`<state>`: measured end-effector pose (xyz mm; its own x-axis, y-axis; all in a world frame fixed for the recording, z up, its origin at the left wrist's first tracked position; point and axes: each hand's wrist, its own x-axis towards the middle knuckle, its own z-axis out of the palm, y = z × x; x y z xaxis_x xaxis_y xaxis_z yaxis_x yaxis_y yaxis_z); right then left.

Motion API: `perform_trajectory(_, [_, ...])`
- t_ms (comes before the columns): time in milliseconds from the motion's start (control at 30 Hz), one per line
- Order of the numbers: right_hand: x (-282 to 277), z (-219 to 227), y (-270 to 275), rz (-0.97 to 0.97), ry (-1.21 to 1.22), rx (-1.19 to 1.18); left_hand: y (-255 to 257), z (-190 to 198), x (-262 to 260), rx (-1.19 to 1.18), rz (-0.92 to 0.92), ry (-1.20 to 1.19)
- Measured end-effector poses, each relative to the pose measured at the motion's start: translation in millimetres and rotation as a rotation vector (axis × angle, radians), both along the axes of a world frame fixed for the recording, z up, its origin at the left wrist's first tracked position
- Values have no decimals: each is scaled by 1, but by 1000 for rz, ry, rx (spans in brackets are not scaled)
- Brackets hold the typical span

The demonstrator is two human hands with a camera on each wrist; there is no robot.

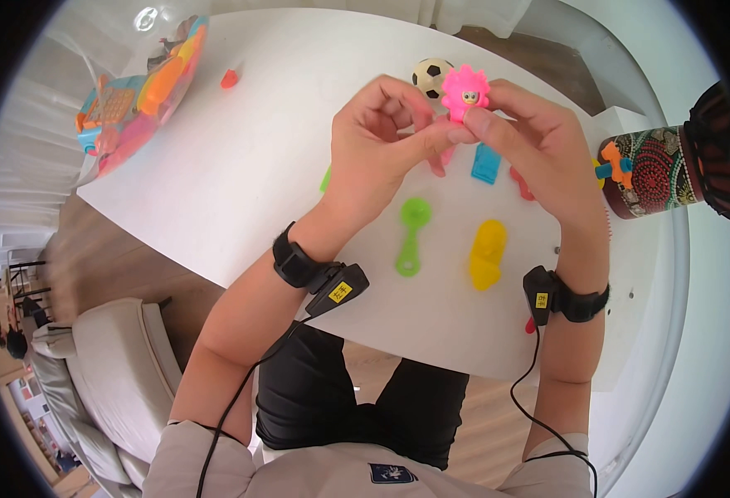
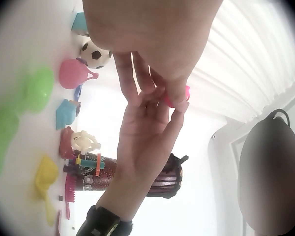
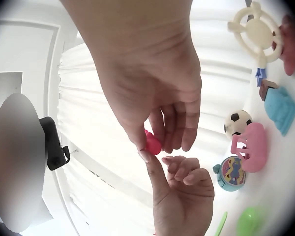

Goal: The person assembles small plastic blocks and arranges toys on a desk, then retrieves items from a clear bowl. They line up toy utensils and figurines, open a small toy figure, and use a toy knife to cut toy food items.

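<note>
A small pink figure with spiky hair and a face (image 1: 467,90) is raised above the white table (image 1: 282,100). My right hand (image 1: 539,153) pinches it low down between thumb and fingers. From the other side my left hand (image 1: 365,158) reaches in, its thumb tip right at the figure's base. The other left fingers bend loosely, apart from the figure. In the right wrist view the pink figure (image 3: 153,143) sits between the right thumb and forefinger, with the left thumb just below. My left hand hides most of it in the left wrist view.
Beneath the hands lie a green scoop (image 1: 411,236), a yellow toy (image 1: 487,253) and a blue toy (image 1: 486,163). A toy football (image 1: 431,76) and a pink basket (image 3: 256,147) stand farther back. A clear bag of toys (image 1: 162,91) is left, a patterned drum (image 1: 651,170) right.
</note>
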<state>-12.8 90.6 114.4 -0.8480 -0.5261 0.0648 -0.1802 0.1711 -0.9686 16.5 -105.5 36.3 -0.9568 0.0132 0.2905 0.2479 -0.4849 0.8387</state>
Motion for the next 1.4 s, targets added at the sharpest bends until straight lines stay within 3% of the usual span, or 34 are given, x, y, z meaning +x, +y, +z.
perform_trajectory(167, [-1,-7,0,18,18,84,3,12,1,0,10,29])
perform_trajectory(233, [-8,-21,-1,82,107,13,0,15,3,46,-111,-56])
perform_trajectory(367, [-6,-25,-6,100,86,-57,-3,10,0,-53,-81,-13])
perform_trajectory(467, [-12,-21,13,70,174,6,-10,13,-2,-95,75,22])
perform_trajectory(500, [-22,-14,29,-17,352,72,-12,12,-5,-94,176,32])
perform_trajectory(533, [-28,-5,47,-96,529,140,-14,12,-7,-85,151,35])
perform_trajectory(567, [-29,6,70,-113,531,152,-17,12,-10,-100,286,70])
perform_trajectory(600, [-29,17,99,-257,532,204,-19,13,-12,-118,424,105])
perform_trajectory(633, [-26,25,120,-401,530,251,-18,12,-15,-117,411,108])
perform_trajectory(733, [3,10,154,-529,422,363,-17,5,-20,-152,541,76])
perform_trajectory(767, [17,4,155,-547,284,413,-20,2,-21,-160,582,74])
perform_trajectory(800, [30,-6,156,-557,285,411,-22,0,-23,-169,625,73])
perform_trajectory(867, [52,-28,154,-520,435,644,-28,-4,-25,-181,627,101])
perform_trajectory(933, [61,-45,147,-518,405,600,-32,-3,-29,-312,699,54])
perform_trajectory(1067, [61,-67,145,-476,412,628,-62,-8,-37,-412,667,-20])
perform_trajectory(1200, [53,-78,149,-440,339,526,-99,-37,-38,-795,575,95])
perform_trajectory(1300, [56,-87,151,-579,363,462,-93,-37,-26,-841,530,-5])
perform_trajectory(1400, [54,-86,156,-543,346,473,-92,-40,-23,-801,427,-156])
